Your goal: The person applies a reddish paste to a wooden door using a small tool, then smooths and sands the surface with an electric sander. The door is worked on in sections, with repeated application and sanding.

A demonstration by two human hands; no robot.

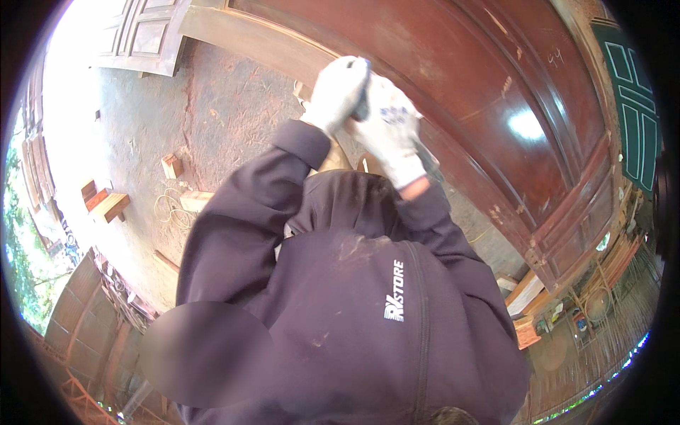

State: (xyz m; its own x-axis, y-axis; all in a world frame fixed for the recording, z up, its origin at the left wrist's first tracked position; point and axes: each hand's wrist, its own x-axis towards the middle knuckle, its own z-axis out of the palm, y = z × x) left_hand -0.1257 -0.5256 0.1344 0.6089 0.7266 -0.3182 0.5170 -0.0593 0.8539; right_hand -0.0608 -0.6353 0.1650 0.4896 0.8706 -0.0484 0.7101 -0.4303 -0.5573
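My left hand [334, 92], in a white work glove, is closed, its fingers curled toward the other glove. Pressed against it is my right hand [391, 129], in a white glove with blue marks on its back; its fingers bend in toward the left. A dark grey patch shows between the gloves, and I cannot tell whether it is a glove palm or a held thing. Both hands are raised in front of my dark jacket, over the near edge of a large reddish-brown panelled wooden door [453, 78]. The glossy door has pale scuffs and chalk-like marks.
A greyish panelled door [145, 35] is at the far left. Wooden blocks [106, 203] and a smaller block [171, 166] lie on the stained concrete floor [227, 106], near a thin looped cord [168, 209]. A green panelled door [632, 106] stands at the right.
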